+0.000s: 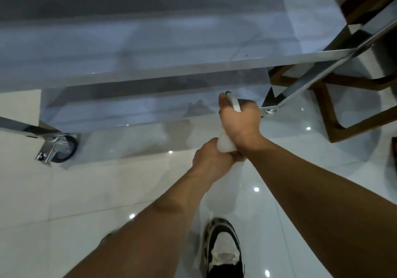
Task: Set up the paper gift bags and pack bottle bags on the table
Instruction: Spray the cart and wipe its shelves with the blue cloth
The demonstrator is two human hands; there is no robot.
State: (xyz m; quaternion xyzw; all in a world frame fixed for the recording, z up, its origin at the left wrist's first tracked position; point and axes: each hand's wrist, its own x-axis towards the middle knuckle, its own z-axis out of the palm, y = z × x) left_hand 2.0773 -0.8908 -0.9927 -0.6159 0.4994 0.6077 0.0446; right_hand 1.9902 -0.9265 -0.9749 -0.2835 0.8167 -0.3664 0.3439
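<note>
Hands meet over the glossy floor (86,191), just below the near edge of the steel surface (150,48). The right hand (240,123) is curled around the top of a white bottle (224,143), a white-and-green tip (233,101) poking out toward 12 o'clock. The left hand (211,159) grips the bottle lower down, fingers wrapped and mostly hidden. The bottle's long axis runs roughly 12 to 6 o'clock; its translucent lower body blurs into the floor near a shoe (223,249) at 6 o'clock. No lettering can be read. A caster (62,146) sits at 9 o'clock; a wooden chair (343,106), cut off, stands at 2 o'clock.
</note>
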